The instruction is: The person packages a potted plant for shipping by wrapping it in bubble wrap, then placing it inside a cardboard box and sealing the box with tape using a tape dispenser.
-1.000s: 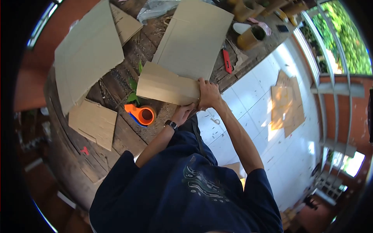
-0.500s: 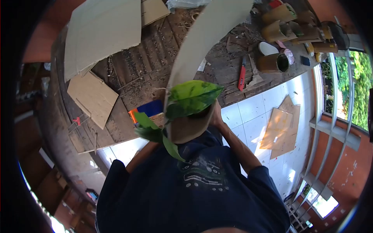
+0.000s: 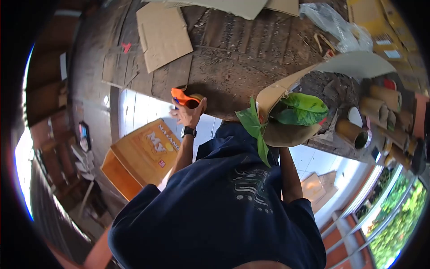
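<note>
My left hand, a watch on its wrist, is closed around an orange and blue tape dispenser at the table's near edge. To the right stands a curled sheet of cardboard, wrapped partly round a plant with broad green leaves. One leafy stem hangs out over the sheet's left side. My right forearm runs up behind the cardboard, which hides the right hand and its fingers.
On the worn wooden table lie a flat cardboard piece and clear plastic. Several bamboo-like tubes stand at the right. Below the edge, a printed carton sits on the tiled floor.
The view has swung left. My left hand, hidden before near the plant, has come out to the left and taken hold of the tape dispenser. The cardboard and plant now appear farther right.
</note>
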Demonstrator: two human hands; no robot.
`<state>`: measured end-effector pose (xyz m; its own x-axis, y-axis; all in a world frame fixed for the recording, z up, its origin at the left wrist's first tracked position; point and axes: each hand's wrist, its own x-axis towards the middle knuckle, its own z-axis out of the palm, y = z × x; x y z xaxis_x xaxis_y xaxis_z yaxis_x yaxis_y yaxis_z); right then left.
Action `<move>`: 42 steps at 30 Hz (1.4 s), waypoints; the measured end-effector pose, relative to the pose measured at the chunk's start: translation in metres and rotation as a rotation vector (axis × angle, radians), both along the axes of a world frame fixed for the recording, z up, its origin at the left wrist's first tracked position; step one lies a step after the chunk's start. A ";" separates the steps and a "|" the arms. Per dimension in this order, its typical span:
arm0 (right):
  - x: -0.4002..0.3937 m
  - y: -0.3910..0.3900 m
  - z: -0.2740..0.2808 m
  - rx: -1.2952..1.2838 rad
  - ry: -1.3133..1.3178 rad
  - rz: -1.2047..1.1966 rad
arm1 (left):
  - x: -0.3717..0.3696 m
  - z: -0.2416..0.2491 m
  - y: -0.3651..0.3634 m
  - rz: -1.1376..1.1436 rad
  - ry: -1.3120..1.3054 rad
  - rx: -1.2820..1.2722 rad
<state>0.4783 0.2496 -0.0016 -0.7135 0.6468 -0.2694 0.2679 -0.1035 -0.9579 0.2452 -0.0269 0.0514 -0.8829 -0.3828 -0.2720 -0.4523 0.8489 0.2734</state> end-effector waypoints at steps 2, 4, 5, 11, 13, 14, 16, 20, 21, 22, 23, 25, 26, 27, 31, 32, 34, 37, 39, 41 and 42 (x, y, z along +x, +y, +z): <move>-0.003 -0.002 -0.001 0.000 0.002 0.024 | 0.000 -0.005 -0.006 -0.023 -0.005 0.210; -0.006 -0.002 -0.003 -0.001 0.006 0.044 | 0.002 0.000 -0.012 -0.103 0.063 0.216; -0.009 -0.002 -0.003 0.001 0.011 0.051 | 0.002 -0.007 -0.017 -0.164 0.150 0.222; -0.022 -0.004 -0.005 -0.008 0.053 0.026 | -0.063 -0.013 -0.031 -0.359 0.420 0.184; -0.033 -0.005 -0.010 -0.031 0.083 0.017 | -0.104 -0.035 -0.045 -0.416 0.461 0.077; -0.038 -0.007 -0.012 -0.047 0.099 0.008 | -0.119 -0.033 -0.048 -0.408 0.383 0.041; -0.048 -0.011 -0.019 -0.099 0.141 -0.015 | -0.128 -0.014 -0.033 -0.276 0.205 -0.063; -0.070 -0.022 -0.027 -0.266 0.288 -0.101 | -0.117 -0.022 -0.006 -1.201 0.566 0.097; -0.075 -0.022 -0.025 -0.170 0.308 -0.039 | -0.097 -0.021 0.005 -1.347 0.451 0.229; -0.080 -0.017 -0.015 0.168 0.277 0.116 | -0.080 -0.022 0.024 -1.447 0.351 0.266; -0.084 -0.010 -0.004 0.515 0.266 0.210 | -0.063 -0.019 0.036 -1.513 0.260 0.270; -0.090 -0.009 -0.003 0.227 0.260 0.239 | -0.050 -0.021 0.061 -1.616 0.168 0.250; -0.091 -0.009 -0.002 0.172 0.220 0.242 | -0.051 -0.026 0.076 -1.648 0.144 0.227; -0.091 -0.009 0.000 0.118 0.179 0.243 | -0.056 -0.034 0.089 -1.661 0.122 0.205; -0.111 -0.001 -0.043 -0.450 0.318 0.267 | -0.080 -0.053 0.120 -1.651 0.028 0.162; -0.101 -0.003 -0.024 -0.324 0.290 0.265 | -0.080 -0.055 0.119 -1.649 0.003 0.176; -0.095 -0.002 0.032 0.017 0.247 0.302 | -0.077 -0.056 0.115 -1.655 -0.054 0.226; -0.091 0.001 0.084 0.312 0.128 0.424 | -0.075 -0.046 0.091 -1.643 -0.258 0.376; -0.099 0.004 0.126 0.394 0.040 0.524 | -0.082 -0.029 0.073 -1.607 -0.490 0.543; -0.121 0.011 0.148 0.335 0.062 0.649 | -0.092 -0.009 0.060 -1.538 -0.700 0.741; -0.132 0.015 0.159 0.303 0.072 0.711 | -0.095 0.000 0.056 -1.496 -0.779 0.835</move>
